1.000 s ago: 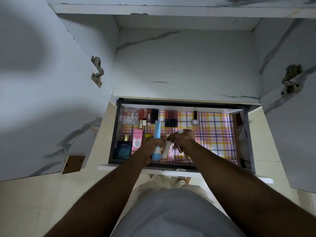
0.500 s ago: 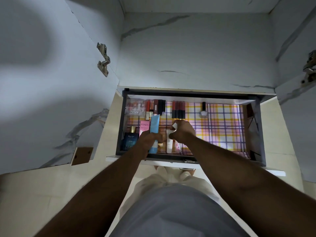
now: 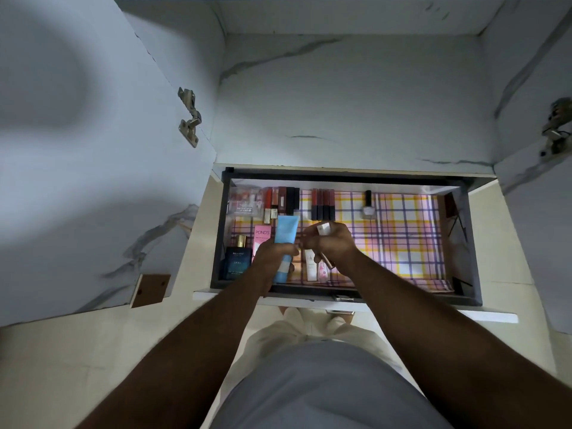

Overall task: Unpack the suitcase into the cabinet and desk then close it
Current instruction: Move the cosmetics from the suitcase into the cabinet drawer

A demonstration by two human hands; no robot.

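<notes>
Both hands work over the open drawer point(image 3: 470, 243) of the marble-patterned cabinet point(image 3: 356, 103), which is lined with plaid paper point(image 3: 402, 236). The left hand point(image 3: 272, 253) has its fingers wrapped around a light blue tube point(image 3: 286, 233), held above the drawer's left half beside a pink Pond's box point(image 3: 261, 239) and a dark blue perfume bottle point(image 3: 236, 258). The right hand point(image 3: 332, 243) is curled around a small white item point(image 3: 323, 228), with 4 dark red lip tubes point(image 3: 322, 204) lined along the back.

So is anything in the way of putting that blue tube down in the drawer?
Nothing visible blocks it. The left hand holds the blue tube just above the drawer's checked liner. The pink Pond's box sits close to its left, and small tubes to its right, so the gap is narrow.
</notes>
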